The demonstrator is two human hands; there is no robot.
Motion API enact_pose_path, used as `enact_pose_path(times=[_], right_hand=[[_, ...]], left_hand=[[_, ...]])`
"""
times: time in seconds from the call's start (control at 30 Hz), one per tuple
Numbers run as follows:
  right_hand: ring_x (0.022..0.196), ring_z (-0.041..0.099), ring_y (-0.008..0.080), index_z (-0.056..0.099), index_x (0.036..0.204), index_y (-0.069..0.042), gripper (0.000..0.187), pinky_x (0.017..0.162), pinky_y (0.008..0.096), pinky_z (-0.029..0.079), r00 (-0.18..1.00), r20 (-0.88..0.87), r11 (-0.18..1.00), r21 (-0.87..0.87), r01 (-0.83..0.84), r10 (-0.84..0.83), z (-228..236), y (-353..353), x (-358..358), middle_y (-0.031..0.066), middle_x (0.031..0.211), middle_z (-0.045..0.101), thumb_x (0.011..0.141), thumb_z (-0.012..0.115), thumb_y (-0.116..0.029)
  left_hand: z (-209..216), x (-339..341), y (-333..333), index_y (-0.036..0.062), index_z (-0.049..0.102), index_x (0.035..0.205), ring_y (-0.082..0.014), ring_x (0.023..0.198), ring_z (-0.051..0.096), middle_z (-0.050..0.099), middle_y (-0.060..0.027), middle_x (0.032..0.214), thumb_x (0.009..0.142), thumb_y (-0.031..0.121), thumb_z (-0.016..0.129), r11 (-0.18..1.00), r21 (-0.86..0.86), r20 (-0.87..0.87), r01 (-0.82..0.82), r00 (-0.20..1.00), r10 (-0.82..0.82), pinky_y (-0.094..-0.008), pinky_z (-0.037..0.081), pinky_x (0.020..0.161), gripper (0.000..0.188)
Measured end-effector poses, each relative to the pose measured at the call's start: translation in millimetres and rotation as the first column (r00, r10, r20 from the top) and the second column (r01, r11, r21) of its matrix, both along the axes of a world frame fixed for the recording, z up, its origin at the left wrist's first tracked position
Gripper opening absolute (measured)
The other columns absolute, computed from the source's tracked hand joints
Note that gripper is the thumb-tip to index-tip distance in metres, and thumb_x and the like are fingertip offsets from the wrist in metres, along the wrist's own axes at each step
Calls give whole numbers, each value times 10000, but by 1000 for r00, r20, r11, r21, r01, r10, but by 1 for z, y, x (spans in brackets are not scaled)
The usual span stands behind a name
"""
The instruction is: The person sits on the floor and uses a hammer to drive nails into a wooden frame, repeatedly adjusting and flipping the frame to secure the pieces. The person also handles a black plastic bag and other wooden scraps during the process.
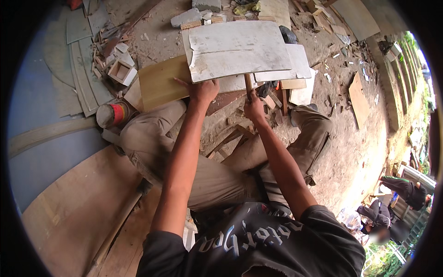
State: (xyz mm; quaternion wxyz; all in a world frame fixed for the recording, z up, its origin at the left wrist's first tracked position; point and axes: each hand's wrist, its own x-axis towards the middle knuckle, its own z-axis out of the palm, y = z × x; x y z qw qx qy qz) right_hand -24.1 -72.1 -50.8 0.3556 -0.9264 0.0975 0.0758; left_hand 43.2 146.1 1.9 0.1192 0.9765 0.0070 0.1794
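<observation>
A white, stained board (240, 48) with chipped paint along its left side lies over other flat boards in front of me. My left hand (204, 90) grips its near edge at the left, one finger stretched out over a yellowish-brown panel (161, 81). My right hand (254, 106) is closed round a wooden handle (248, 83) that runs up beneath the white board. Whatever is on the handle's far end is hidden under the board. Another white board (297, 62) sticks out beneath it on the right.
A round can with a red and yellow band (113, 114) lies by my left knee. Beyond it is a small open wooden box (122, 71). Concrete blocks (186, 17) and wood scraps litter the dirt floor. A loose brown sheet (357, 100) lies right. Other people (406, 191) are at the far right.
</observation>
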Motion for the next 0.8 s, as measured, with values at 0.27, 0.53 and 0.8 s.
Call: enact_pose_path(times=[0.27,0.53,0.8], right_hand=[[898,647,470,410,1426,-15,623,765,500,523,975,49,976,2,216,-216,6,28,14,291,911,659,843,596,-130],[921,641,481,410,1424,1,611,816,514,505,985,-4,985,-19,172,-172,20,26,31,328,934,648,849,577,-116],[871,657,461,539,1275,33,490,748,488,531,993,87,997,1,79,-79,19,18,27,302,887,660,822,596,-145]], left_hand=[[14,-1,2,105,225,1549,-426,1487,56,117,-132,1630,916,421,465,1000,21,-391,11,921,-2,-884,-60,925,747],[25,-2,1,121,383,1470,-420,1472,103,248,-95,1584,941,443,360,999,-36,-601,20,798,-37,-872,-74,945,620],[-1,3,4,89,528,1375,-450,1440,234,418,-163,1502,931,447,375,998,-59,-130,-6,991,-2,-862,-66,963,591]])
